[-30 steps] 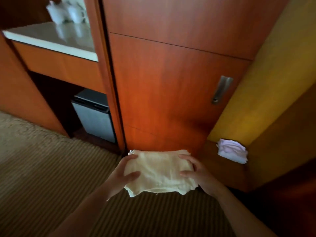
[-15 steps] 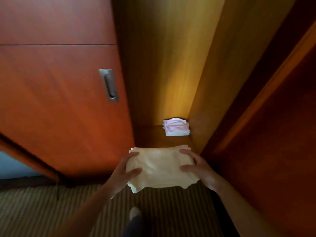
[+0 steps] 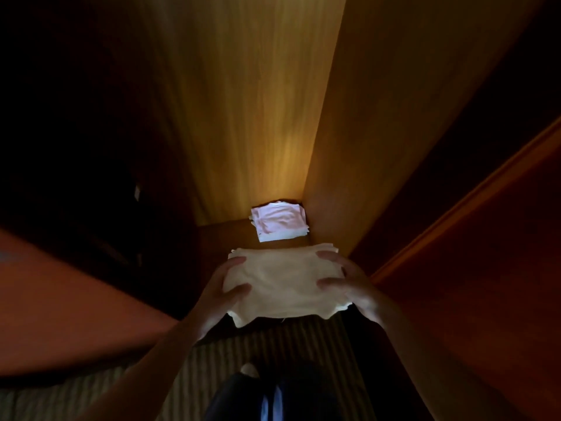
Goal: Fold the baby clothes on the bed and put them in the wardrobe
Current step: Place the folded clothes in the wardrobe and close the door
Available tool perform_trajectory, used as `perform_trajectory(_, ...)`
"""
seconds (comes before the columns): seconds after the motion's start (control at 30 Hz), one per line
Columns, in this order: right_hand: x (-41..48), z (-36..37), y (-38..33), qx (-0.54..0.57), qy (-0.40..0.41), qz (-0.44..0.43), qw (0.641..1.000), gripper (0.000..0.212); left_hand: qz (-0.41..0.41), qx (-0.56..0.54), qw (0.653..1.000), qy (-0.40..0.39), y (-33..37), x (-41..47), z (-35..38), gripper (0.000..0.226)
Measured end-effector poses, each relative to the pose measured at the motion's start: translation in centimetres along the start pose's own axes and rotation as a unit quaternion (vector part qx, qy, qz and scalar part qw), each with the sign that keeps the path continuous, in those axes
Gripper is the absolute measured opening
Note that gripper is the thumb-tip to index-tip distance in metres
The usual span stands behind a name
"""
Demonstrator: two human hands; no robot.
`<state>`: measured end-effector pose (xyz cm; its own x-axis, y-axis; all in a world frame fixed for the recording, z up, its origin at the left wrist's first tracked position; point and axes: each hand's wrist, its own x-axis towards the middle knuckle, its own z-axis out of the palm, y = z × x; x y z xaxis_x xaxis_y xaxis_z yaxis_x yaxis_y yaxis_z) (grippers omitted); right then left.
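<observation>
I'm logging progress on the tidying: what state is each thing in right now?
Wardrobe: open, lit inside.
Pink clothes: folded, lying in the back right corner of the wardrobe.
Cream clothes: folded, held at both sides, not yet set down.
Left hand: grips the left side of the cream clothes.
Right hand: grips their right side.

Warm light washes the yellowish wooden back wall (image 3: 243,117) inside the wardrobe (image 3: 358,132), upper centre. A reddish-brown door (image 3: 76,305) crosses the lower left, another wooden panel (image 3: 485,284) fills the right. Striped carpet (image 3: 200,366) lies at the bottom.
</observation>
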<state>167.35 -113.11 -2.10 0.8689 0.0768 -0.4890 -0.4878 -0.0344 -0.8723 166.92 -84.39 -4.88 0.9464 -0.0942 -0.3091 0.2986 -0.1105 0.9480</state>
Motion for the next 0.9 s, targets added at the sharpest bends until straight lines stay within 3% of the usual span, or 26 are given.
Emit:
perform_trajectory(0.17,10.4,-3.3,5.2,0.003,0.022,0.012,1.0,0.07,-0.01,0.006,1.0,0.011,-6.4,9.2,3.2,0.062)
perform_trajectory(0.43,31.5,-7.3,21.3,-0.015,0.042,-0.005,0.999,0.053,0.017,0.023,0.999,0.044,-26.0,27.0,7.8,0.049)
perform_trajectory(0.6,43.4,-8.9,30.1,-0.031,0.036,-0.044,0.998,0.06,0.045,0.035,0.997,0.052,-36.1,37.3,9.0,0.054)
perform_trajectory(0.73,50.1,-8.9,33.6,-0.058,0.047,-0.05,0.996,0.049,0.045,0.072,0.995,0.056,-41.2,41.8,9.0,0.051)
perform_trajectory(0.9,54.2,-8.3,35.7,-0.051,0.032,-0.046,0.997,0.052,0.025,0.087,0.991,0.1,-44.8,44.9,9.2,0.049)
